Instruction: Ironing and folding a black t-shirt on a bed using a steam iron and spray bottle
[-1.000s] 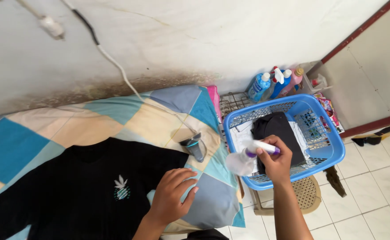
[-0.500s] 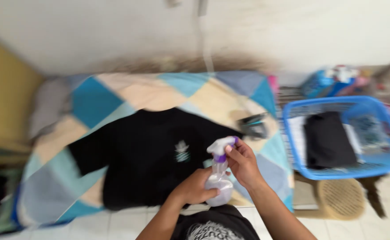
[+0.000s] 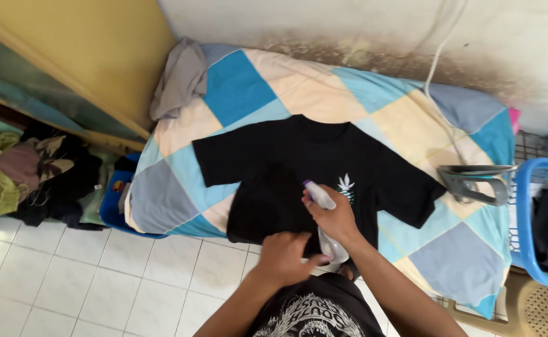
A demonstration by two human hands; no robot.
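Observation:
A black T-shirt with a small white leaf print lies spread flat on a patchwork pad of blue, cream and yellow squares. Over its lower hem I hold a clear spray bottle with a white and purple trigger head. My right hand grips the bottle's neck and trigger. My left hand wraps around the bottle's lower body. Both hands hover just above the shirt's bottom edge.
A clothes iron rests on the pad's right side, its white cord running up the wall. A blue laundry basket with dark clothes stands at right. A grey garment lies at the pad's top left. Piled clothes sit at left on tiled floor.
My view swung left from the basket to the whole pad. My right hand carried the spray bottle from over the basket to the shirt, and my left hand took hold of its body.

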